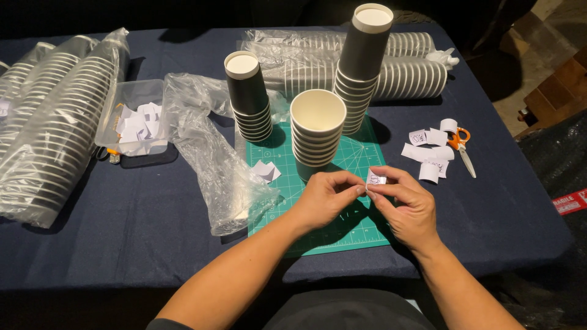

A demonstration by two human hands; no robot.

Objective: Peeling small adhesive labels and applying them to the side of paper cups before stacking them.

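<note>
Both hands meet over the green cutting mat [342, 229] and pinch one small white paper sticker [376, 179]. My left hand [327, 197] grips its left edge with thumb and fingertips. My right hand [406, 205] holds its right side. Just behind the hands stands a stack of black paper cups with the open white mouth upward [317, 131]. Two stacks of upside-down black cups stand farther back, a short one [247, 95] at the left and a tall leaning one [362, 64] at the right.
Loose white stickers [428, 156] and orange-handled scissors [460, 143] lie right of the mat. A clear tub of stickers [136, 122] and crumpled plastic sleeve [214, 165] lie to the left. Bagged cup sleeves [55, 128] lie at far left and at the back [403, 73].
</note>
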